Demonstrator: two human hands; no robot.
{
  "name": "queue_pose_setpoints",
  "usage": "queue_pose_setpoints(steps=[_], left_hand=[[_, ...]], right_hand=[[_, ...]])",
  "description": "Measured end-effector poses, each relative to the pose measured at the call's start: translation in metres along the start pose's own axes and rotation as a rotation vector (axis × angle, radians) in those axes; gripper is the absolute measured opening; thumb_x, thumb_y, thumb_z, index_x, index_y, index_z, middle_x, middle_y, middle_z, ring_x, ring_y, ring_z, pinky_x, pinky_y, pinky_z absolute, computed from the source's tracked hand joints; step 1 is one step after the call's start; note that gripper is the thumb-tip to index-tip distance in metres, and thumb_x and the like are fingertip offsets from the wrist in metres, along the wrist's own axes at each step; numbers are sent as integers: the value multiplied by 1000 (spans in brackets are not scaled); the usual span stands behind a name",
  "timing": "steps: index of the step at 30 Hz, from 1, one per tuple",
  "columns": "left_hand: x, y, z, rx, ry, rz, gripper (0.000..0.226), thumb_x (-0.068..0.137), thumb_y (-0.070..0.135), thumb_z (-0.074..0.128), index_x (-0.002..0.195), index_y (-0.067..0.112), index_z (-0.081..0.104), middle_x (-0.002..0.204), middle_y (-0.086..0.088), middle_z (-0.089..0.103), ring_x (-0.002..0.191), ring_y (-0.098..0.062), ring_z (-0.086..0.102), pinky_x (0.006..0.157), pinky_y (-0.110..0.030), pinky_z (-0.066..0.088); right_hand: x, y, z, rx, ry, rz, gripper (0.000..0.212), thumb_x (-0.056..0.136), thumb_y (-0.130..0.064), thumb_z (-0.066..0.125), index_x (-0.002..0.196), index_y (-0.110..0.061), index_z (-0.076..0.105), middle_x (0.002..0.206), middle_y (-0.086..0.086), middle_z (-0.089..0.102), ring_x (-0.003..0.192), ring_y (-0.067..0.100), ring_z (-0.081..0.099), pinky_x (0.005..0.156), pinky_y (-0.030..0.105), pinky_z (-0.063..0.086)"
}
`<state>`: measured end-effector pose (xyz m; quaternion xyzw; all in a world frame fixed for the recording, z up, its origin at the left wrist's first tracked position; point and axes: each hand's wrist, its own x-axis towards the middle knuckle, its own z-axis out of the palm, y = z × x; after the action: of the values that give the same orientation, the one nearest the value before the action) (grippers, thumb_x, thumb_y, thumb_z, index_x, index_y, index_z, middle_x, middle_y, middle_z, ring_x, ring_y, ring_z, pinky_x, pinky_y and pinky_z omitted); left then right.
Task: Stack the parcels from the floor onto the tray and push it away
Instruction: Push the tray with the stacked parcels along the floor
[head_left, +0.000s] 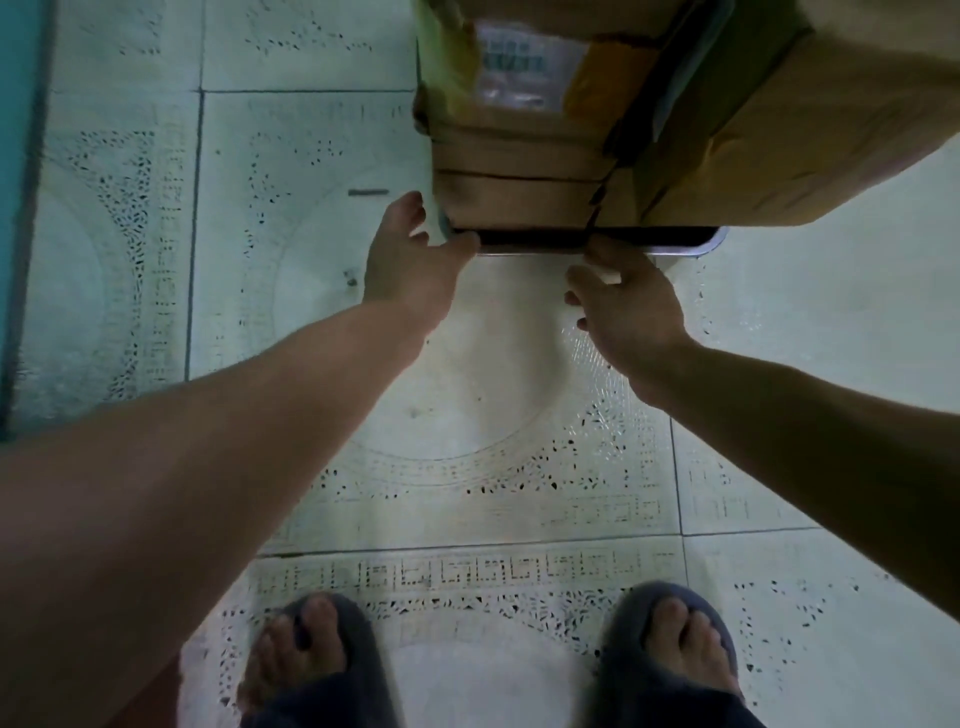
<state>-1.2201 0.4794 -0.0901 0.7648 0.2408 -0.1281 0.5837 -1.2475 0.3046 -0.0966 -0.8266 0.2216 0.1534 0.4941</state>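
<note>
From the head view, the tray (680, 248), a shallow metal one, sits on the floor just ahead of the person, loaded with taped cardboard parcels (519, 171) stacked high, a larger box (810, 135) overhanging on the right. The left grip (410, 254) lies spread against the near left corner, thumb along the rim and fingers straight: an open, pushing hold. The right grip (628, 306) touches the near rim with its fingertips; I cannot tell whether they hook round it. The load looks heavy and top-heavy, so the push should go low, at the stiff rim, and evenly on both sides. The floor (467, 415) is pale patterned tile, probably smooth enough to slide on. A teal wall (18, 208) runs along the left, and dark slippers (322, 675) stand below.
</note>
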Motion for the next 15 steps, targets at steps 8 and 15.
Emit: queue_pose_setpoints(steps=[8, 15], left_hand=[[32, -2, 6, 185, -57, 219, 65, 84, 22, 75, 142, 21, 44, 129, 11, 53, 115, -2, 45, 95, -21, 35], [38, -2, 8, 252, -37, 229, 58, 85, 24, 73, 137, 20, 48, 124, 11, 55, 120, -9, 48, 93, -20, 35]], right_hand=[[23, 7, 8, -46, 96, -57, 23, 96, -26, 50, 115, -28, 63, 98, 0, 68, 90, 23, 65, 85, 41, 54], [35, 13, 8, -21, -14, -1, 36, 91, -22, 54, 126, -30, 55, 97, 6, 66, 87, 29, 66, 71, 40, 56]])
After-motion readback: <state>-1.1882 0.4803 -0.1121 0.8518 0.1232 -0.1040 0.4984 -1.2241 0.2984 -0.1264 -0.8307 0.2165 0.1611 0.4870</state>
